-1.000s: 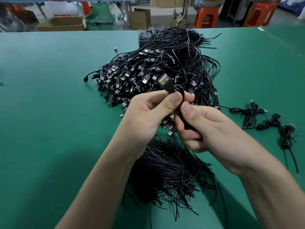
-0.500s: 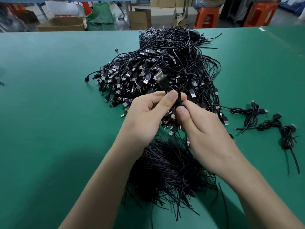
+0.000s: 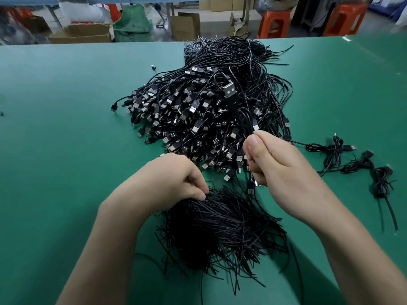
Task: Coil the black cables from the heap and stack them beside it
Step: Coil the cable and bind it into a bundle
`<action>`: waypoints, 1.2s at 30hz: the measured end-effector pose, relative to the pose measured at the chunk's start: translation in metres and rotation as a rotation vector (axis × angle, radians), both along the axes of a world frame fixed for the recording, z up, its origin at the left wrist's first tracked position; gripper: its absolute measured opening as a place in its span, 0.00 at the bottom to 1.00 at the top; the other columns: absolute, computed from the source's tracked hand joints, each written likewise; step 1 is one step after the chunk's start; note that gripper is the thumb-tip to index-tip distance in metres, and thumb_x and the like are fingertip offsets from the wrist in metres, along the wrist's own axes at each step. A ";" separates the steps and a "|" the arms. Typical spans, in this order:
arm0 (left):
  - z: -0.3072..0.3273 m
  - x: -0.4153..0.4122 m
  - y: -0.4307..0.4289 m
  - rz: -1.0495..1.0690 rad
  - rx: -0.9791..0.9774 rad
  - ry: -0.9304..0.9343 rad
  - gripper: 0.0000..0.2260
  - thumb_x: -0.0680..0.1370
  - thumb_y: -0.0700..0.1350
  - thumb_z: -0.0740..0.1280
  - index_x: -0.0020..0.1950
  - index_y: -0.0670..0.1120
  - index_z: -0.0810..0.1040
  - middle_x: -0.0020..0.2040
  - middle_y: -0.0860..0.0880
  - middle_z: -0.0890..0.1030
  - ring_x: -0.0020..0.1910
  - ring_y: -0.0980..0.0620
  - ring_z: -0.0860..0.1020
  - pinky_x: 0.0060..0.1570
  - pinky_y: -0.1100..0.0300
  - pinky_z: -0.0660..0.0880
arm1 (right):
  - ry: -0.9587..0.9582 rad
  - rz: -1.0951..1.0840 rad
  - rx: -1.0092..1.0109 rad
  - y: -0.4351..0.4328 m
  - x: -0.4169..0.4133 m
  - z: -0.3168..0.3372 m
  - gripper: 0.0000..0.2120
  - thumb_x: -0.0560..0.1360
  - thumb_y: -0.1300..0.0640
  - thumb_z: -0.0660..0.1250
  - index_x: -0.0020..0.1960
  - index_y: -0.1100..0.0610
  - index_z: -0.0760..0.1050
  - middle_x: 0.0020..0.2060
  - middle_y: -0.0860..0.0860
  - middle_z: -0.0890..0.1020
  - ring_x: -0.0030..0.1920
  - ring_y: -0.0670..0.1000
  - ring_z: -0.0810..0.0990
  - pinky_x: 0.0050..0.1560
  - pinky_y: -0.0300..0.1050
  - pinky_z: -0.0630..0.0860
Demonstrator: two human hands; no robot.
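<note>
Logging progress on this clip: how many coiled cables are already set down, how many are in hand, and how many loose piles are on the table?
Set-down coils: 3
Held coil, gripped in the right hand: 1
Cable heap: 1
Pile of short black strands: 1
Total: 6

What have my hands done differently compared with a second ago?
The left hand let go of the coiled cable and dropped onto the tie pile. The right hand now holds it alone. The heap and finished coils stayed put.
</note>
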State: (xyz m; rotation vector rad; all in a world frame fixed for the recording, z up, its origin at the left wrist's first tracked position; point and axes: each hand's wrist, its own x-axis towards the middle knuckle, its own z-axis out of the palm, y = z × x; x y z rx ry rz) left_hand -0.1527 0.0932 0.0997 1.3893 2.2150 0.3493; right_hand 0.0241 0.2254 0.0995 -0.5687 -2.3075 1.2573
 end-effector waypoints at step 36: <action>-0.004 0.036 0.026 0.272 0.877 -0.636 0.03 0.84 0.42 0.67 0.52 0.48 0.80 0.36 0.49 0.84 0.31 0.51 0.83 0.31 0.60 0.77 | 0.036 0.072 -0.045 -0.004 -0.002 0.004 0.17 0.84 0.43 0.52 0.38 0.46 0.66 0.29 0.43 0.69 0.32 0.47 0.65 0.34 0.57 0.68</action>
